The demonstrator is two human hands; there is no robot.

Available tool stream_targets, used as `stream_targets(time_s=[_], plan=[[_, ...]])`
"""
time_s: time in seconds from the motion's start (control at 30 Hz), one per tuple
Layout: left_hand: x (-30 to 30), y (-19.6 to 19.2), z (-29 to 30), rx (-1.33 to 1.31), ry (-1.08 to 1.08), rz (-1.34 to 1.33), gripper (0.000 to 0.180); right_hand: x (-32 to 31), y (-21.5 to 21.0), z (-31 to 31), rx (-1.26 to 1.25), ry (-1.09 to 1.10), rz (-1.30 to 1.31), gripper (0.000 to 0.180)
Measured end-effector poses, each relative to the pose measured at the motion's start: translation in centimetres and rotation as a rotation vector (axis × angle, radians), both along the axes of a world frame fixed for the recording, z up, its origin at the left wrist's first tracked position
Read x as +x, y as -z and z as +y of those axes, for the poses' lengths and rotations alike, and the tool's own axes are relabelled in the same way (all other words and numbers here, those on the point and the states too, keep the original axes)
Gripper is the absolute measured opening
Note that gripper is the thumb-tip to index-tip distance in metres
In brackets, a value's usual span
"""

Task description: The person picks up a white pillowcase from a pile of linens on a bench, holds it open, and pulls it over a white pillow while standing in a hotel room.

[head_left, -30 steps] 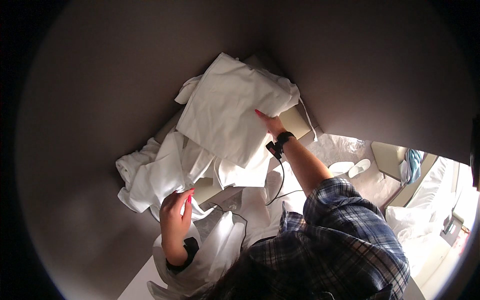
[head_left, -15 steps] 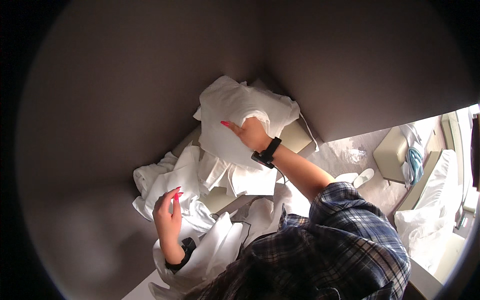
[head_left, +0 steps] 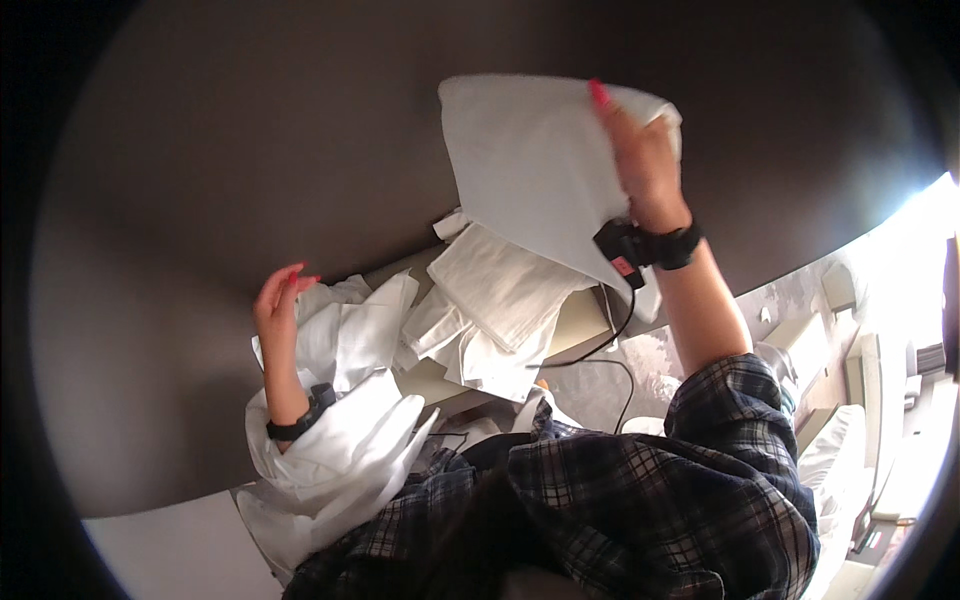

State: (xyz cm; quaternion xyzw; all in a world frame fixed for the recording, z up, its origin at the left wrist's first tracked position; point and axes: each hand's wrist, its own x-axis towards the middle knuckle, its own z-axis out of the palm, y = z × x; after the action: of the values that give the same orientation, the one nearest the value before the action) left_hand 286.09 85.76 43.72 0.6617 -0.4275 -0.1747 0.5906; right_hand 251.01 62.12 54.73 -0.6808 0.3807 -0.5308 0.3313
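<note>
My right hand (head_left: 648, 165) is raised at the upper right and grips a white cloth (head_left: 530, 150) near its right end. The thumb lies over the cloth's face; the other fingers are hidden behind it. The cloth hangs as a broad sheet to the left. Below it lies a stack of folded white cloths (head_left: 500, 285). My left hand (head_left: 278, 302) is on the left, beside a crumpled white cloth (head_left: 350, 335). Its fingers are loosely bent and slightly apart, with nothing visible in them. Another white cloth (head_left: 345, 455) drapes around my left forearm.
A dark wall (head_left: 250, 150) rises behind and to the left. The stack rests on a pale, cushioned-looking seat (head_left: 425, 382). A black cable (head_left: 600, 350) runs from my right wrist. At the lower left is a white surface (head_left: 185, 550). Pale furniture (head_left: 800, 345) stands at the far right.
My right hand has lifted the top cloth up and to the right, off the pile, uncovering the folded stack. My left hand has moved up and left.
</note>
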Motion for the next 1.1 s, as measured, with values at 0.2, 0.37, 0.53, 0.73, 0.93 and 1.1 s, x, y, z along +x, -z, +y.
stream_targets(time_s=[0.2, 0.37, 0.53, 0.73, 0.93, 1.1], plan=[[-4.1, 0.4, -3.8, -0.027, 0.283, 0.561, 0.055, -0.6, -8.0, 2.5, 0.496, -0.606, -0.548, 0.027], [-10.6, 0.1, -5.9, -0.066, 0.847, 1.551, 0.081, -0.5, -8.3, 2.1, 0.58, -0.903, -0.482, 0.03], [-9.5, -4.4, -5.7, -0.251, 0.595, 1.407, 0.044, -1.0, -7.3, 1.3, 0.68, -0.961, -0.521, 0.028], [-4.9, -13.3, -4.2, -0.302, 0.153, 0.945, 0.024, -2.2, -4.3, 1.3, 0.743, -0.725, -0.474, 0.024], [-5.0, -15.9, -3.5, -0.38, 0.154, 0.879, 0.018, -3.5, -3.5, 8.1, 1.026, -0.733, -0.651, 0.028], [0.6, -10.4, -3.9, -0.625, 0.497, 0.755, 0.022, -1.2, -9.3, 19.7, 0.969, -0.967, -0.689, 0.034]])
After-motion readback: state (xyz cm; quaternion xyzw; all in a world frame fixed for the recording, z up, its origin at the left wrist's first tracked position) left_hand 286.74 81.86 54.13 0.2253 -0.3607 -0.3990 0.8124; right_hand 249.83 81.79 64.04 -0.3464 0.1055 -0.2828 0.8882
